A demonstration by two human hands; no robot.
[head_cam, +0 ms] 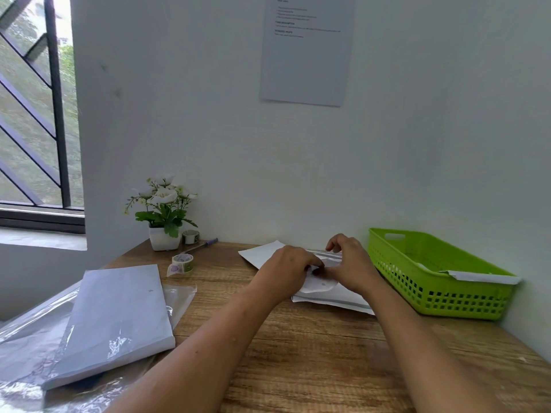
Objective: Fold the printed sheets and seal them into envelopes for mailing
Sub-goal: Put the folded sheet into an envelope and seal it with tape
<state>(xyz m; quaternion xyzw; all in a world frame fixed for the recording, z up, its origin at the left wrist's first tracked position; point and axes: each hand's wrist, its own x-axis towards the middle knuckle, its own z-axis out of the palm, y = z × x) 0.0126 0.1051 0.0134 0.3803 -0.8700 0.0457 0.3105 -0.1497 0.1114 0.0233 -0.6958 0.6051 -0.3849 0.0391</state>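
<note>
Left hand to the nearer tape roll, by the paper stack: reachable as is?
Probably yes. The tape roll lies on bare desk just left of the left hand, nothing between them. But that hand seems to pinch a tape strip on the envelope, so it must let go first.

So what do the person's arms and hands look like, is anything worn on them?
The left forearm and right forearm are bare right down to the lower edge of the picture, with no sleeve in view. The left hand and right hand wear no gloves, and no watch, bracelet or ring shows on the sides facing the camera.
</note>
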